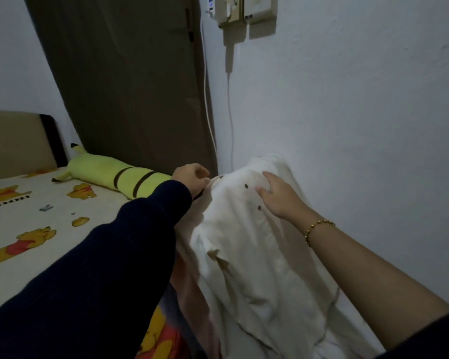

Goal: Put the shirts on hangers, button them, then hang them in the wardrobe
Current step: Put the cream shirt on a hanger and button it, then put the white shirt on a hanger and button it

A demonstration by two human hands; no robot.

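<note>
I log, by size:
- Bed (pixel 62 244), cartoon-bear sheet, left.
- White shirt (pixel 257 255), dark buttons, held up between bed and wall (pixel 347 99).
- Yellow plush (pixel 109 172) on the bed.
- Left hand (pixel 192 178): curled, pinching the shirt's top edge.
- Right hand (pixel 278 194): fingers spread, flat on the shirt front.

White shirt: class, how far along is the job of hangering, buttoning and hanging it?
Done: nothing certain; no hanger shows plainly. In hand: the left hand pinches the white shirt at its collar end, the right hand lies flat by its dark buttons. Left: hanging it up, as it lies over the bed; a pink garment beneath waits too.
</note>
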